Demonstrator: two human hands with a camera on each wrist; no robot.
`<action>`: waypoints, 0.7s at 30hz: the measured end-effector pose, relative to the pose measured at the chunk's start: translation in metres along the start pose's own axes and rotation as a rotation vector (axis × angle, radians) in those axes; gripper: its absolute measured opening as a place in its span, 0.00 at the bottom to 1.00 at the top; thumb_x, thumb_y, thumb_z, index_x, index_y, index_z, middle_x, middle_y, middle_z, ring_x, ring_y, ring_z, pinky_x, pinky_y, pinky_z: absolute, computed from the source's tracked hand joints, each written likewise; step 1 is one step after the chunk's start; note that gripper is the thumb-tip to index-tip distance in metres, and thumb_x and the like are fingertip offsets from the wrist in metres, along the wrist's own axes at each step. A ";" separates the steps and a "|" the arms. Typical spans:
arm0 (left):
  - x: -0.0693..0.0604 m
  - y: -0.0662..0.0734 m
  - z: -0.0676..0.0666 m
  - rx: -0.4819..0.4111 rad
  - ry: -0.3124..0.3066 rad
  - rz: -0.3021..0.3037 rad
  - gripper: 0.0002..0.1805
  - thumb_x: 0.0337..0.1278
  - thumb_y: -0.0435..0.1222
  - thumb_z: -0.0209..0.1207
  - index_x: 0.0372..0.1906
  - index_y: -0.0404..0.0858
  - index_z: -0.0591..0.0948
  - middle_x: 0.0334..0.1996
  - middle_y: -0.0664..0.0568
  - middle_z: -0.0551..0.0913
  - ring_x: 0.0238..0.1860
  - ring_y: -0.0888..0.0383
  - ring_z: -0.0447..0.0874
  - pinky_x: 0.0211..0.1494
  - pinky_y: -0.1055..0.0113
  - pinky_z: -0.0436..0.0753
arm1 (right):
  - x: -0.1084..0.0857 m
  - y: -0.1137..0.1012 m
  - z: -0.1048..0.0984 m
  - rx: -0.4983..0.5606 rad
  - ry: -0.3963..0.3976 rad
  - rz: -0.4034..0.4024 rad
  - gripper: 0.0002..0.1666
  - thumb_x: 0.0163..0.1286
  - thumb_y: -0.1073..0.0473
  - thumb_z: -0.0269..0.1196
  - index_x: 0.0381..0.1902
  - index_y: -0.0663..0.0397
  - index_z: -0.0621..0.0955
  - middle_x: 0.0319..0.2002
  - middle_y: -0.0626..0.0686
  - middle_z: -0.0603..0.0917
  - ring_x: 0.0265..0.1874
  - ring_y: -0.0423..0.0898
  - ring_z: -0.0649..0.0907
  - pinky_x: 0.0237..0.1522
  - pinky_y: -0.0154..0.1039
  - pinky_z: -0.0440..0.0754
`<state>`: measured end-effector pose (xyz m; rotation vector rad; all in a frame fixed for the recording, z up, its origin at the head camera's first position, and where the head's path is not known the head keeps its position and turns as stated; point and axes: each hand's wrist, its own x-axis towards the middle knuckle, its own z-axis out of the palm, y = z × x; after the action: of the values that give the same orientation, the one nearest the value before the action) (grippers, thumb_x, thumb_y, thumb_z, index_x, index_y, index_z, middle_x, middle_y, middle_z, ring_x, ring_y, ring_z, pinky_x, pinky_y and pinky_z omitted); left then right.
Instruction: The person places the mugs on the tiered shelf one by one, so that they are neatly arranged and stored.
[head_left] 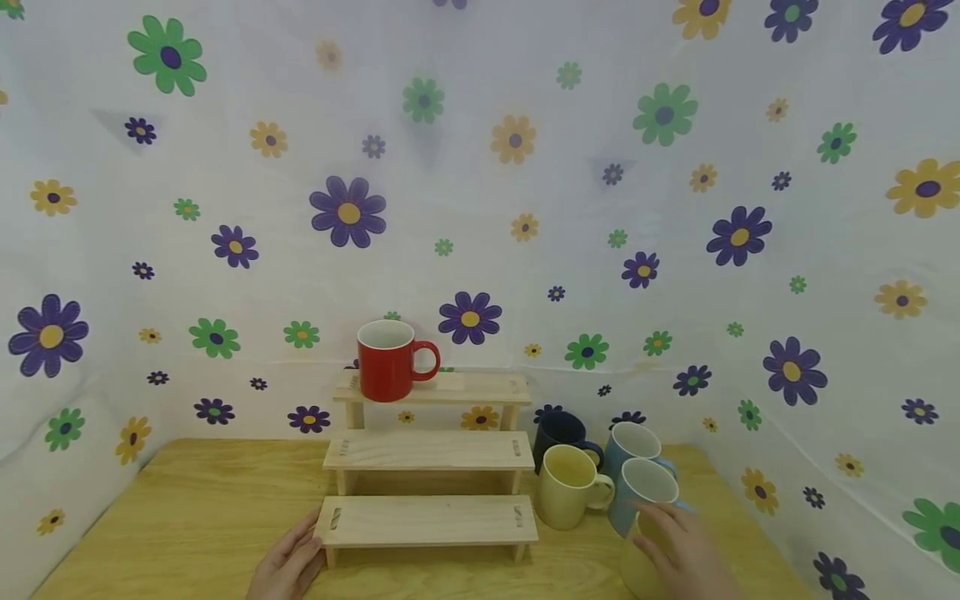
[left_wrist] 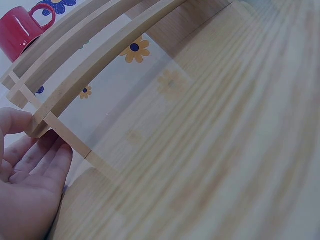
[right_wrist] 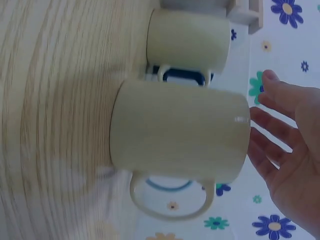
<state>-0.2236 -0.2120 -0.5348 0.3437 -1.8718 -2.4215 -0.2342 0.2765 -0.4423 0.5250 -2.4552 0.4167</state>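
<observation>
My left hand (head_left: 288,558) is at the left end of the lowest step of a three-tier wooden shelf (head_left: 431,521). In the left wrist view its thumb and fingers (left_wrist: 55,155) hold that step's end. Over at the right, my right hand (head_left: 686,546) hovers by the rim of a pale yellow mug (right_wrist: 180,132), fingers spread and thumb apart. The hand partly hides this mug in the head view. A red mug (head_left: 386,362) stands upright on the top step, handle to the right.
Right of the shelf stand another pale yellow mug (head_left: 566,492), a dark blue mug (head_left: 555,442) behind it, a light blue mug (head_left: 637,492) and a second light blue mug (head_left: 622,446). A flowered curtain (head_left: 480,167) surrounds the wooden table (head_left: 187,500).
</observation>
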 end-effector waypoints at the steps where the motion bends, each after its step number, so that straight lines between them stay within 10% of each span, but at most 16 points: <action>1: 0.000 0.000 0.000 -0.010 0.002 -0.002 0.41 0.61 0.39 0.62 0.72 0.28 0.56 0.64 0.34 0.67 0.57 0.53 0.72 0.59 0.60 0.75 | -0.001 0.003 -0.002 0.002 -0.003 0.002 0.24 0.48 0.64 0.76 0.45 0.57 0.83 0.42 0.49 0.81 0.40 0.51 0.79 0.40 0.51 0.81; 8: 0.000 0.000 0.000 -0.026 0.024 -0.022 0.47 0.54 0.44 0.67 0.72 0.29 0.57 0.62 0.37 0.70 0.52 0.59 0.76 0.56 0.64 0.78 | -0.013 0.036 -0.006 -0.006 0.063 -0.116 0.31 0.39 0.63 0.79 0.46 0.60 0.82 0.40 0.49 0.81 0.37 0.48 0.79 0.37 0.41 0.80; 21: 0.002 -0.001 0.000 -0.031 0.030 -0.022 0.49 0.50 0.45 0.69 0.71 0.28 0.58 0.63 0.33 0.68 0.58 0.50 0.71 0.56 0.61 0.77 | -0.024 0.061 -0.024 0.123 -0.353 0.299 0.37 0.59 0.48 0.69 0.57 0.71 0.75 0.51 0.69 0.77 0.48 0.69 0.75 0.44 0.65 0.76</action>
<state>-0.2252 -0.2119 -0.5362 0.3983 -1.8262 -2.4422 -0.2323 0.3456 -0.4491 0.2985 -2.8765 0.6465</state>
